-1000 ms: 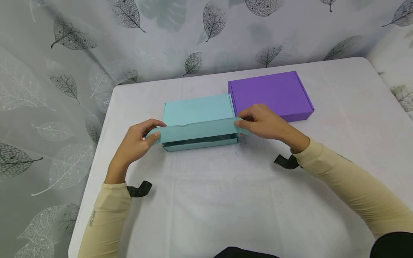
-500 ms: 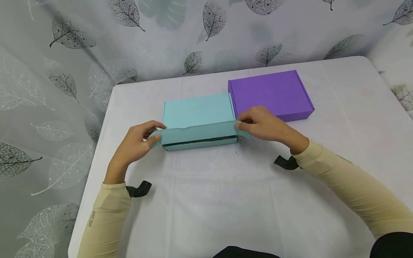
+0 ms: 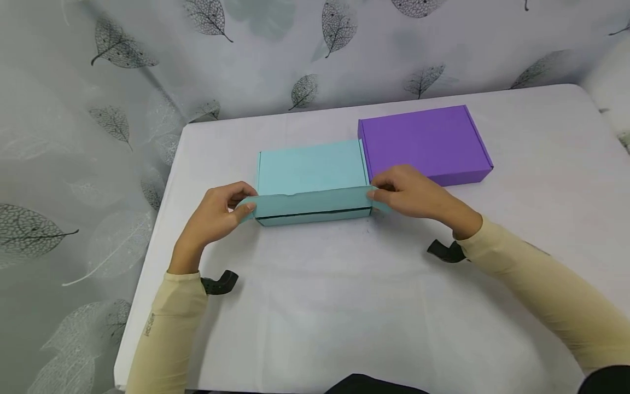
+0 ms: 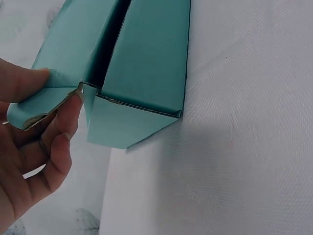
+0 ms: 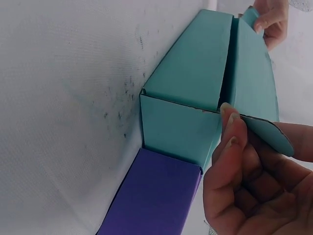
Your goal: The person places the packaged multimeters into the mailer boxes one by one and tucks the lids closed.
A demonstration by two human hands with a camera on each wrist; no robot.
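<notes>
A teal cardboard box (image 3: 313,167) lies on the table with its lid down over the top. Its front flap (image 3: 315,201) sticks out toward me, and a narrow dark gap shows between flap and front wall. At the left end my left hand (image 3: 213,212) pinches the flap's side tab (image 4: 41,105) between thumb and fingers. My right hand (image 3: 418,194) pinches the other side tab (image 5: 269,134) at the right end. The box's inside is hidden.
A purple cardboard box (image 3: 425,143), closed, stands against the teal box's right side toward the back. White cloth covers the table (image 3: 334,306). A leaf-patterned curtain (image 3: 275,60) hangs behind and at the left.
Both hands have lowered the flap a little, and the gap above the front wall has narrowed. The head view has shifted slightly. The purple box stays put.
</notes>
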